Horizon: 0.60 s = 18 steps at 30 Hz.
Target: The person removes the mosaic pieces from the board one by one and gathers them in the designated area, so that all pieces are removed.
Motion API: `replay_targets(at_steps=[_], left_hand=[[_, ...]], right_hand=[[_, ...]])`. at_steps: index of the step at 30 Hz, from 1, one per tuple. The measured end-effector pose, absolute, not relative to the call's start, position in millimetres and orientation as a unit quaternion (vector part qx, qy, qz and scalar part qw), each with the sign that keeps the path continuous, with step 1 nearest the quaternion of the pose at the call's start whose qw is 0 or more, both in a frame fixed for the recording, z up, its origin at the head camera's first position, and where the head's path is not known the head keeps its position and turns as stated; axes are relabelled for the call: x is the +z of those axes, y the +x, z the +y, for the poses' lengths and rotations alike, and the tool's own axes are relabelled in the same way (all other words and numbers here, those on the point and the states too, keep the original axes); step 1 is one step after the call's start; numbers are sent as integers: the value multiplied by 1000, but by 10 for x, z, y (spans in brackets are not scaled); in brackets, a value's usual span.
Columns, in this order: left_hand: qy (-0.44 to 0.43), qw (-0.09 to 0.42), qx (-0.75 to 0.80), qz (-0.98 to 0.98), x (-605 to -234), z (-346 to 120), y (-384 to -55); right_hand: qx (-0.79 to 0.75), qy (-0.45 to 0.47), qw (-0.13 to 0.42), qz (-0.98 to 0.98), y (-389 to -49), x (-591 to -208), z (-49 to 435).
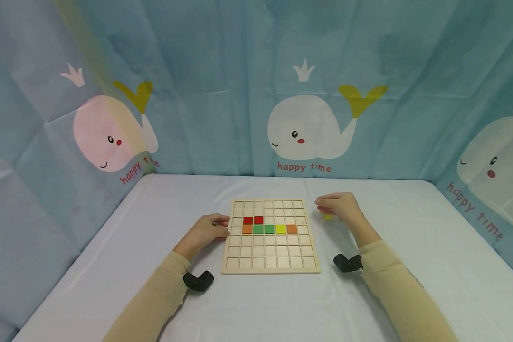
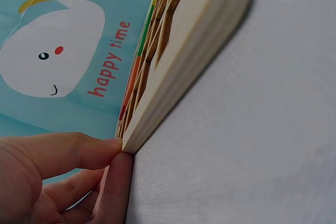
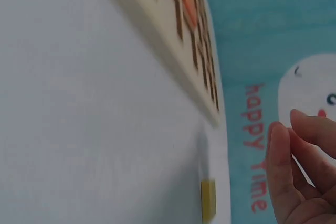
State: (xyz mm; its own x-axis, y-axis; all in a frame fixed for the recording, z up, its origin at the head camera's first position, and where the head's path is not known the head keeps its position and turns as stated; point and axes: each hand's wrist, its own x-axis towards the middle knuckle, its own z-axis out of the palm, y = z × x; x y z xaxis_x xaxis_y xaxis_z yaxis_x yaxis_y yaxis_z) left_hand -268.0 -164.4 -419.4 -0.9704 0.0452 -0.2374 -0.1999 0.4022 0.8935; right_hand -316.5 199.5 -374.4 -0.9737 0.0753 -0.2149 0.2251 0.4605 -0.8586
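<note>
A square wooden grid board lies flat, with two red tiles in one row and a row of orange, green, yellow and orange tiles just below. My left hand is at the board's left edge; in the left wrist view its thumb and a finger pinch the rim. Right of the board, my right hand is raised, fingers loosely bent, the thumb close to a fingertip, nothing visible held between them. A yellow piece lies on the table below it, partly hidden by the hand.
A white cloth covers the table. Behind it hangs a blue curtain with printed whales. Black devices are worn at both wrists, over beige sleeves.
</note>
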Motion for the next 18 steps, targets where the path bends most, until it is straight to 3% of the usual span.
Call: replay_targets(at_steps=[18], left_hand=[[-49, 112, 543, 831, -4199, -1644, -2689]], right_hand=[[-581, 13, 96, 808, -3148, -3816, 1369]])
